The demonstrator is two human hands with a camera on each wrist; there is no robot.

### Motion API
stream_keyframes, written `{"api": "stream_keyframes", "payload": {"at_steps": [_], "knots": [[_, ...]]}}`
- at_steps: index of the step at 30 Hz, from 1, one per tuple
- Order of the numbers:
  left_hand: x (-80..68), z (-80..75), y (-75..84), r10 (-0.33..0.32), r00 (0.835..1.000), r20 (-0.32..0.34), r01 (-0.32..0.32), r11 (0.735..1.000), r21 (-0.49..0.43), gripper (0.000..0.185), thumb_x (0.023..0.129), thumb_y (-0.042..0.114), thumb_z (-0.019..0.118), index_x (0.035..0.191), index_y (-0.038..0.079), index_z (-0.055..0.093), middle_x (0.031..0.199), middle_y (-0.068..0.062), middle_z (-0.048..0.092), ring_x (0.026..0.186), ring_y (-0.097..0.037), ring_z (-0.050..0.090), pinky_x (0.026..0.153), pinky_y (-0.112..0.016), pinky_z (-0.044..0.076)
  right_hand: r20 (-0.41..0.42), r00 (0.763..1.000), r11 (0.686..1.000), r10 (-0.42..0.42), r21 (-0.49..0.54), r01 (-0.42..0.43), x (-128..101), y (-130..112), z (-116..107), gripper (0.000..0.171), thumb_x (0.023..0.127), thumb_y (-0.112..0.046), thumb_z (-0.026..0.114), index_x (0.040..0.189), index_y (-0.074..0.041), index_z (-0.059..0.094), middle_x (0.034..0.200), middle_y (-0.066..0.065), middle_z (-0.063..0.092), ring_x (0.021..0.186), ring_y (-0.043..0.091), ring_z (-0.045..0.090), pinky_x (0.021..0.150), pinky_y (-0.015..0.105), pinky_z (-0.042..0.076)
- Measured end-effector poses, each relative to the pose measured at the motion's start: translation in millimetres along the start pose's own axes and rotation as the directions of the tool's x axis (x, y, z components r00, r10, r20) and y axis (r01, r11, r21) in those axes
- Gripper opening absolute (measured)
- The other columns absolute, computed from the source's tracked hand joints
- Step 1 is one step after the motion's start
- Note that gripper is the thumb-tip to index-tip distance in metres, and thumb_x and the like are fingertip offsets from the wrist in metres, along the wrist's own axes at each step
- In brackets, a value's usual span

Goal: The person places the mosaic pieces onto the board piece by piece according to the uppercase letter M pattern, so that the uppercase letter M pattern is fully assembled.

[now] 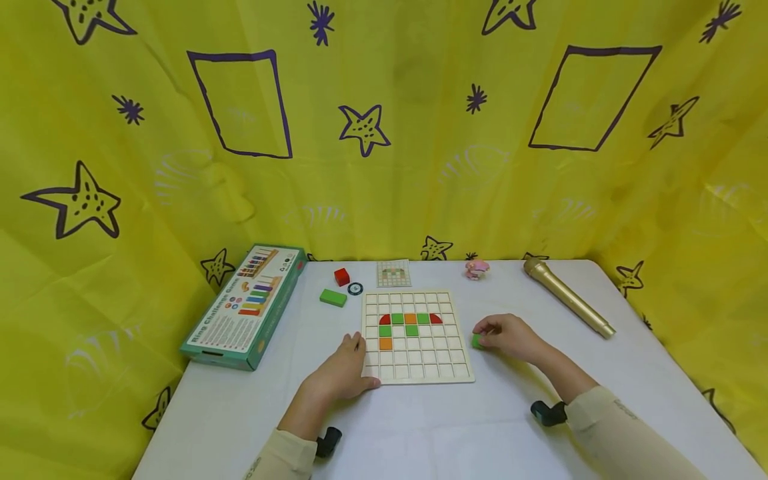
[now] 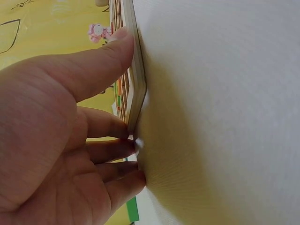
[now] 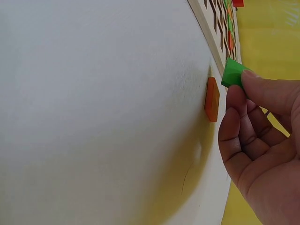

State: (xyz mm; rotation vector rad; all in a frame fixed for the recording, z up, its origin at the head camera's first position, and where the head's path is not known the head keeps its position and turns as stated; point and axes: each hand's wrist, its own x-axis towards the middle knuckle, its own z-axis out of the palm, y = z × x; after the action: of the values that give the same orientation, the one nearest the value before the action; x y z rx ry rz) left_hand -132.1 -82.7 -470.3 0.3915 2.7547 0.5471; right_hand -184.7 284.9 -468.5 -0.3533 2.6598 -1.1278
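My left hand [image 1: 341,370] rests at the near left corner of a wooden grid board [image 1: 425,372]. Its thumb touches the near edge, and its slightly bent fingers lie by the left side. Colored tiles fill some cells: a top row of red rounded ends [image 1: 436,319], green squares and an orange square [image 1: 410,319], with more green and orange below. Right of the board, my right hand [image 1: 510,337] pinches a small green tile [image 3: 233,74] between thumb and fingertips. An orange tile [image 3: 212,100] stands out on the table near it; the hand hides that tile in the head view.
A pattern card [image 1: 393,273] lies behind the board. Back left are a red cube [image 1: 342,277], a green block [image 1: 333,298], a round dark token [image 1: 355,289] and a game box [image 1: 245,310]. A pink figurine [image 1: 477,269] and a gold microphone [image 1: 569,297] are back right.
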Motion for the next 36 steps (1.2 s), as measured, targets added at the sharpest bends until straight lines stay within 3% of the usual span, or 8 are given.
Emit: {"api": "stream_keyframes", "payload": {"at_steps": [17,36], "knots": [[-1.6,0.1,-1.8,0.046,0.999,0.000,-0.046,0.999,0.016,0.093,0.087,0.042,0.078,0.148,-0.013,0.036,0.158,-0.027,0.029,0.148,-0.042,0.023,0.115,-0.049,0.033,0.038,0.999,1.000,-0.010,0.007,0.010,29.6,-24.7,11.2,0.013,0.091,-0.008,0.072,0.104,-0.006,0.074,0.093,0.002,0.066,0.088,0.021,0.056,0.081,0.037,0.047],[-0.3,0.6,0.2,0.011,1.000,-0.004,-0.011,1.000,0.002,0.095,0.085,0.041,0.080,0.150,-0.011,0.035,0.159,-0.024,0.030,0.149,-0.040,0.023,0.114,-0.048,0.034,0.066,0.998,1.000,-0.003,-0.009,0.004,53.4,-41.0,22.9,0.011,0.093,-0.006,0.071,0.103,-0.009,0.075,0.095,0.001,0.068,0.089,0.021,0.056,0.085,0.038,0.048]]}}
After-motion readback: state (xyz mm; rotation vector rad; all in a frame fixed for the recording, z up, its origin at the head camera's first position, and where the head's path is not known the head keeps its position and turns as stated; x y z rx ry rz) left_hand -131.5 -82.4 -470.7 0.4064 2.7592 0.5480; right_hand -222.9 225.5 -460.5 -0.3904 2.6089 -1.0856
